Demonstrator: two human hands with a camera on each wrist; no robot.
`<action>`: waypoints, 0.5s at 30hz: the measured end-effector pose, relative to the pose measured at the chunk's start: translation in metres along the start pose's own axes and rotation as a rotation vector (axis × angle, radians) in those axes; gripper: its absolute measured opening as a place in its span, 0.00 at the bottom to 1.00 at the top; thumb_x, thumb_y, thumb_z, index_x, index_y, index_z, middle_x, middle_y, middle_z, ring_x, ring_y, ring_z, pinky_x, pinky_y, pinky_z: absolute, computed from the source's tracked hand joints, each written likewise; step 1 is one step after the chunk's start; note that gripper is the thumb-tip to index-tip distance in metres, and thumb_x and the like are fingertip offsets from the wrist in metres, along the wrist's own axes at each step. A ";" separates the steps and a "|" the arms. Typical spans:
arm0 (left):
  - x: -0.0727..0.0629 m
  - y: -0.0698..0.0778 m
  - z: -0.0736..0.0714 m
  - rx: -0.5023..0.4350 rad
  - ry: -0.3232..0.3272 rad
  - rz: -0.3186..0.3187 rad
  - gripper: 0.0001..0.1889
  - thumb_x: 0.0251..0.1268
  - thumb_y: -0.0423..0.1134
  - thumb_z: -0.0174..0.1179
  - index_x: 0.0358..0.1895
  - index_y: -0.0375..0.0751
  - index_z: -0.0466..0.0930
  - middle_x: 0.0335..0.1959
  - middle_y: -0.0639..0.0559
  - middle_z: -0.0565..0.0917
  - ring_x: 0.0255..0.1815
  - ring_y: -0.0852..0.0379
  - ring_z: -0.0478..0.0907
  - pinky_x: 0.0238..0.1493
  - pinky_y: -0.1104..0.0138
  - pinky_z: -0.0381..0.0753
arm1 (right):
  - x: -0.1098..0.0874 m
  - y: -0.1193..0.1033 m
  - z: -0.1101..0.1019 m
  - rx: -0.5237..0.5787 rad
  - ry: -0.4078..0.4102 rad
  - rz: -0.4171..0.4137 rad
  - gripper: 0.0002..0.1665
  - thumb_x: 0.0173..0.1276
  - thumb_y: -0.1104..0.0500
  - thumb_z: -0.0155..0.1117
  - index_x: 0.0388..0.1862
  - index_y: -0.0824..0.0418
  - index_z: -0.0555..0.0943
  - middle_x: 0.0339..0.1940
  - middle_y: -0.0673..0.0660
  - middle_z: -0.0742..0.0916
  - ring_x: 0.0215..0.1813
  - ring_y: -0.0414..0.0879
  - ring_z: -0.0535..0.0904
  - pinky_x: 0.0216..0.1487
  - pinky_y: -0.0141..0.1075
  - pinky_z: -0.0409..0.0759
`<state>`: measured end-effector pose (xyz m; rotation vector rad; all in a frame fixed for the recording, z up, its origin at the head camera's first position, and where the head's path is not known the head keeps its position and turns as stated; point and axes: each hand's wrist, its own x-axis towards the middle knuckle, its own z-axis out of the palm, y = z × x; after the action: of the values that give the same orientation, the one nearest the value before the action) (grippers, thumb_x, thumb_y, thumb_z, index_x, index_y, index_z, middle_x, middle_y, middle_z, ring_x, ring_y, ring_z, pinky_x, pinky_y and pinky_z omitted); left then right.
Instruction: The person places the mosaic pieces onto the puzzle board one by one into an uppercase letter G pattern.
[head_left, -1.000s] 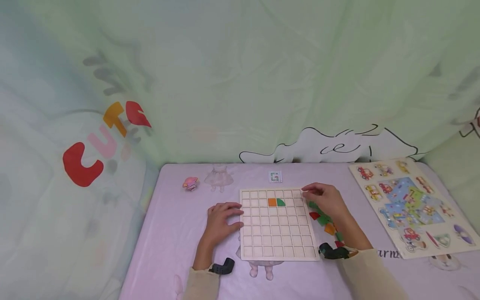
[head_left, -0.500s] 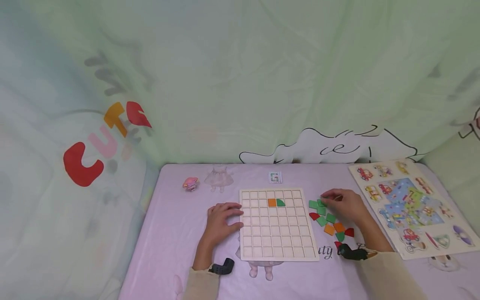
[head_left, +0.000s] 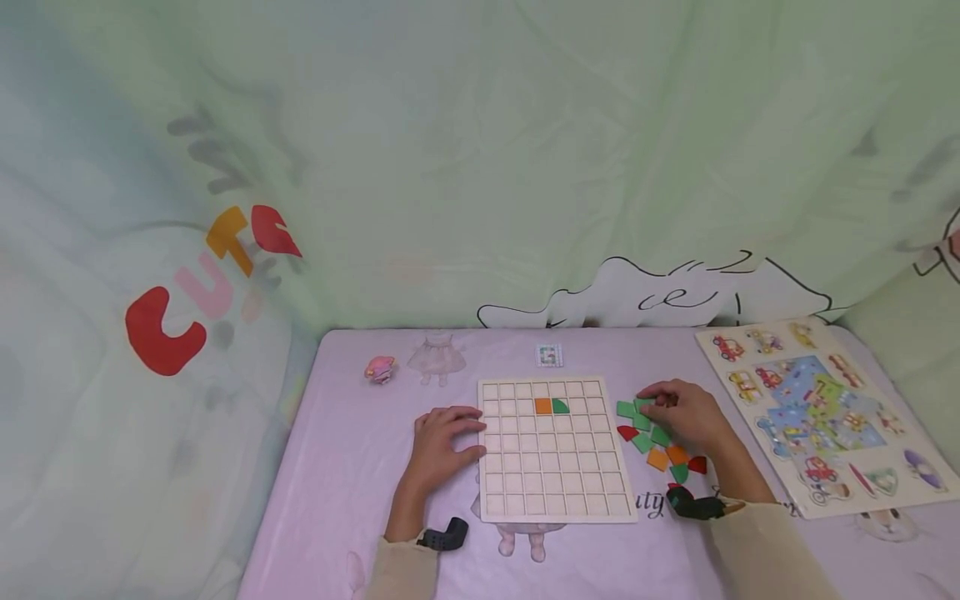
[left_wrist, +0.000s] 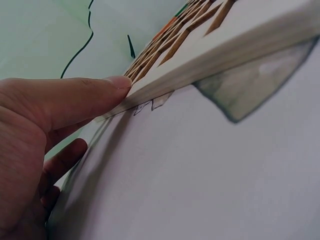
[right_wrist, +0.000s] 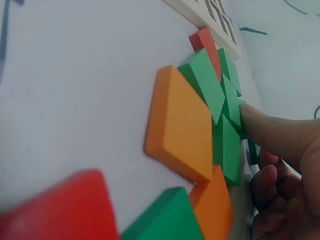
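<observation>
A pale wooden grid board (head_left: 558,462) lies flat in the middle of the table, with an orange square tile (head_left: 543,406) and a green quarter-round tile (head_left: 560,406) side by side in its upper cells. My left hand (head_left: 444,446) rests at the board's left edge; in the left wrist view its thumb (left_wrist: 117,82) touches the rim. Right of the board, my right hand (head_left: 686,412) pinches a green square tile (head_left: 642,403) at the top of a loose tile group. In the right wrist view the thumb (right_wrist: 260,127) presses on the tile, the other fingers curled behind.
Below the right hand lie more green tiles, orange tiles (right_wrist: 182,127) and red tiles (right_wrist: 65,210). A small pattern card (head_left: 549,356) sits behind the board, with a pink toy (head_left: 380,368) to its left. A vehicle picture puzzle board (head_left: 795,492) lies at the right.
My right hand has moved from the board's upper right corner rightward to the loose tiles, then closed its fingers at a green square tile. The left hand has stayed at the board's edge.
</observation>
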<state>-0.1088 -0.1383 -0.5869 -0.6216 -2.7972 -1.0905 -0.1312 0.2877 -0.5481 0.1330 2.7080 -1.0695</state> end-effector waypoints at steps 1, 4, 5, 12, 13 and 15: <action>0.000 0.000 0.000 -0.001 0.002 0.001 0.16 0.56 0.46 0.75 0.50 0.53 0.90 0.60 0.59 0.84 0.61 0.51 0.75 0.61 0.46 0.60 | 0.000 0.000 0.000 -0.001 -0.002 0.005 0.19 0.69 0.53 0.70 0.55 0.60 0.85 0.40 0.57 0.78 0.45 0.52 0.71 0.38 0.39 0.69; 0.000 0.000 0.000 -0.003 0.006 0.004 0.16 0.56 0.45 0.75 0.49 0.53 0.90 0.60 0.59 0.84 0.60 0.51 0.75 0.61 0.46 0.60 | 0.001 0.001 -0.001 0.001 -0.010 0.014 0.19 0.69 0.52 0.70 0.55 0.61 0.84 0.40 0.58 0.78 0.46 0.52 0.72 0.39 0.39 0.69; 0.000 0.000 0.000 -0.004 0.005 0.003 0.16 0.56 0.45 0.75 0.50 0.53 0.90 0.60 0.59 0.84 0.60 0.51 0.75 0.61 0.46 0.60 | 0.001 0.001 -0.001 0.003 -0.015 0.015 0.20 0.69 0.53 0.70 0.55 0.61 0.84 0.40 0.58 0.78 0.46 0.52 0.72 0.40 0.39 0.69; -0.001 0.000 0.000 -0.007 0.004 0.007 0.16 0.56 0.46 0.75 0.50 0.53 0.90 0.60 0.59 0.84 0.60 0.51 0.75 0.61 0.47 0.60 | 0.001 0.006 -0.007 0.024 -0.058 0.005 0.20 0.68 0.50 0.71 0.51 0.61 0.81 0.39 0.57 0.78 0.45 0.51 0.72 0.39 0.35 0.70; -0.001 0.000 0.000 -0.004 0.007 0.010 0.16 0.56 0.46 0.75 0.50 0.53 0.90 0.60 0.59 0.84 0.60 0.51 0.75 0.60 0.47 0.61 | 0.001 0.006 -0.008 0.025 -0.064 0.000 0.20 0.68 0.50 0.71 0.50 0.62 0.81 0.39 0.57 0.79 0.45 0.51 0.72 0.40 0.35 0.70; -0.001 0.000 -0.001 -0.006 0.006 0.014 0.17 0.56 0.46 0.75 0.50 0.53 0.90 0.60 0.59 0.84 0.60 0.51 0.75 0.60 0.47 0.61 | 0.001 0.007 -0.011 0.029 -0.068 -0.003 0.21 0.68 0.48 0.71 0.50 0.61 0.80 0.39 0.57 0.79 0.45 0.51 0.73 0.40 0.35 0.70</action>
<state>-0.1082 -0.1387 -0.5864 -0.6364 -2.7816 -1.0961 -0.1332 0.2998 -0.5452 0.0949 2.6338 -1.0945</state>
